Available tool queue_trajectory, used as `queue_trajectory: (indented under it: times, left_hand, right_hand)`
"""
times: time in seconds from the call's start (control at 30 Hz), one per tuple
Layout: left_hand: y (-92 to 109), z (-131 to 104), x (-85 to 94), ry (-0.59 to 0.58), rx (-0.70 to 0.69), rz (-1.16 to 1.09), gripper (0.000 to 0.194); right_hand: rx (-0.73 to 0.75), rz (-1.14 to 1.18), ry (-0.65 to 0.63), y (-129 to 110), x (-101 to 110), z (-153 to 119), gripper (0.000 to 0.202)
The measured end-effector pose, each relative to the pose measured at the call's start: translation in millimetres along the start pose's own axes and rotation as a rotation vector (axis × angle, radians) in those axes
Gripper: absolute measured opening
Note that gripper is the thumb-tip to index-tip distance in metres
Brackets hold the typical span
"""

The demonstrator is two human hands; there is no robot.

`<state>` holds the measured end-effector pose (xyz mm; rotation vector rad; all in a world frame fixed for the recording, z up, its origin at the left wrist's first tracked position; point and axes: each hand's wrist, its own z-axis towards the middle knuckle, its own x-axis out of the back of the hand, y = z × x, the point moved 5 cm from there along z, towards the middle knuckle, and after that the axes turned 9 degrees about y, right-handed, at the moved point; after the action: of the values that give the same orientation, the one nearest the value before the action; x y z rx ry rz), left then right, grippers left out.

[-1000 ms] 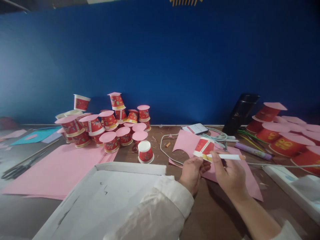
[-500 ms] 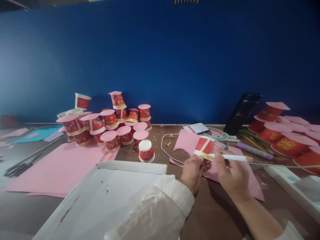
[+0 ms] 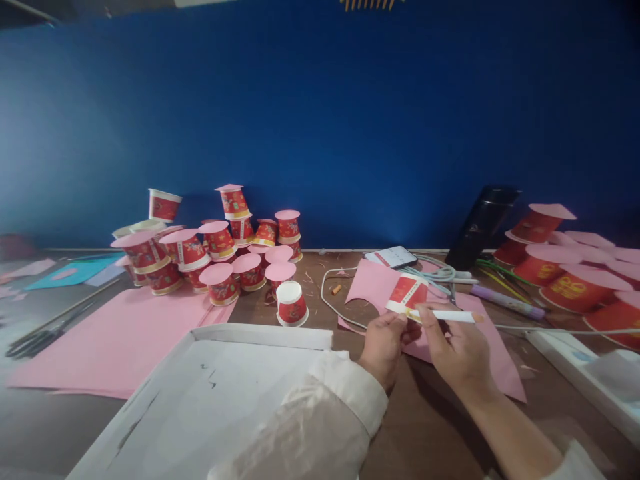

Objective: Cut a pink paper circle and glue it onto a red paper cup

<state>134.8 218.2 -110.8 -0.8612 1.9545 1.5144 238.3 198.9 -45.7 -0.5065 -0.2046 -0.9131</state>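
A red and white paper cup [image 3: 409,292] is pinched at its rim by my left hand [image 3: 386,343], above a pink sheet [image 3: 370,283] with a curved cut-out. My right hand [image 3: 457,347] grips a white pen-like stick [image 3: 455,316] with an orange-tan end; its other end meets the cup's lower rim. Whether that tip touches the cup is hard to tell. Left of my hands, a single red cup [image 3: 293,304] stands upside down on the brown table [image 3: 420,427]. Behind it are several stacked cups [image 3: 217,283] topped with pink paper discs.
A white box lid [image 3: 235,393] lies at the front, with pink sheets [image 3: 100,333] and scissors [image 3: 47,337] to its left. Behind my hands are a phone [image 3: 390,257], cables [image 3: 440,270] and a leaning black bottle [image 3: 480,230]. More red cups [image 3: 570,287] stand at right.
My right hand and the pen-like stick have moved slightly left, closer along the cup's rim. The cup in my left hand has barely shifted. The camera view has moved slightly.
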Motion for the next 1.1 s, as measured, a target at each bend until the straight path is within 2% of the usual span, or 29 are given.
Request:
queue_trajectory:
  times: [0.4, 0.63, 1.1]
  left_hand:
    - [-7.3, 10.0, 4.4, -0.021, -0.053, 0.075, 0.041]
    - [-11.3, 13.8, 5.1, -0.047, -0.031, 0.088, 0.04]
    - [-12.1, 16.6, 5.7, -0.026, -0.016, 0.074, 0.04]
  right_hand:
    - [0.016, 0.031, 0.022, 1.2, 0.5, -1.6, 0.025]
    - [0.015, 0.04, 0.072, 0.2, 0.9, -0.5, 0.024]
    - [0.031, 0.033, 0.029, 5.5, -0.3, 0.4, 0.019]
